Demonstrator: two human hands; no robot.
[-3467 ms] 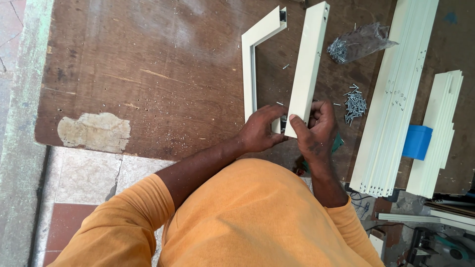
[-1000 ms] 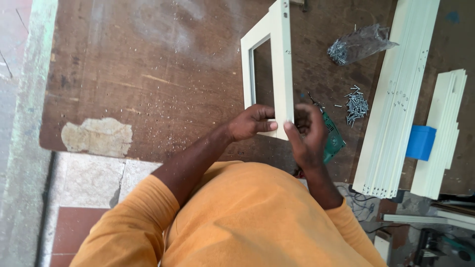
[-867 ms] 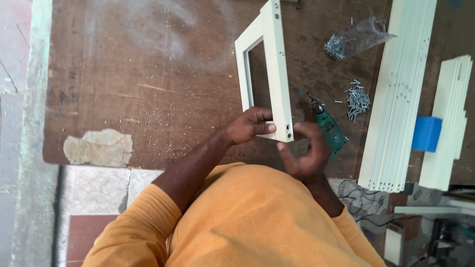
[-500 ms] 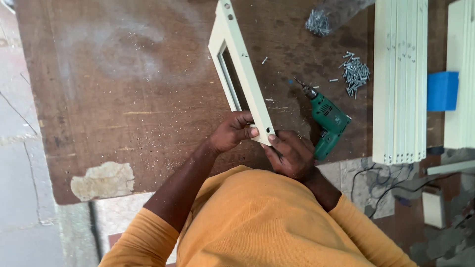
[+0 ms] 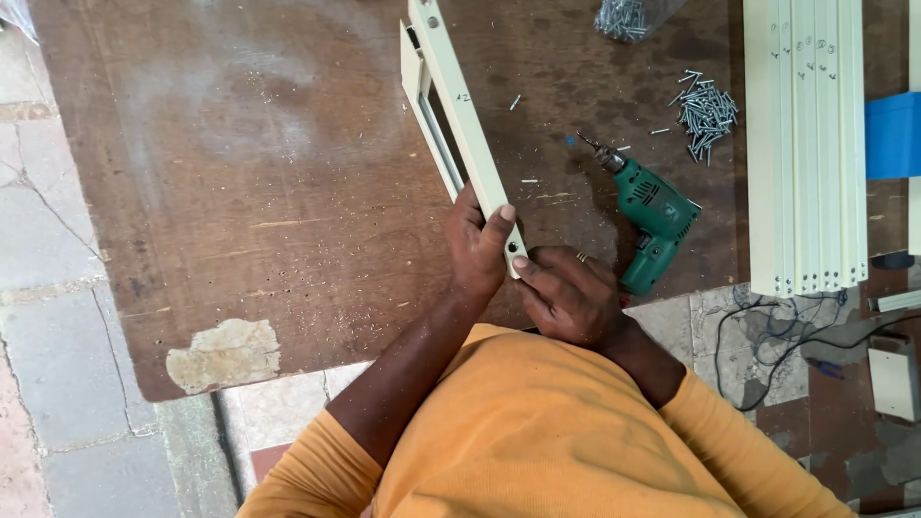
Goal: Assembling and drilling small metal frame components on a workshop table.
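Observation:
My left hand (image 5: 480, 245) grips the near end of a cream-painted frame (image 5: 451, 86) that stands on edge on a brown wooden board (image 5: 249, 192). Its thumb lies across the frame's top bar. My right hand (image 5: 566, 293) is at the frame's near corner, with its fingertips pressed against the end of the bar; I cannot tell whether it pinches a small screw. A green electric drill (image 5: 652, 216) lies on the board just right of my right hand, apart from it.
A pile of loose screws (image 5: 705, 110) and a bag of screws (image 5: 624, 17) lie at the back right. Several long cream slats (image 5: 806, 144) are stacked along the right side, next to a blue object (image 5: 892, 134). Cables (image 5: 767, 336) trail over the stone floor.
The frame has been turned from lying open to standing on edge and tilted leftward. Both hands stay at its near end. The drill has come into view beside my right hand.

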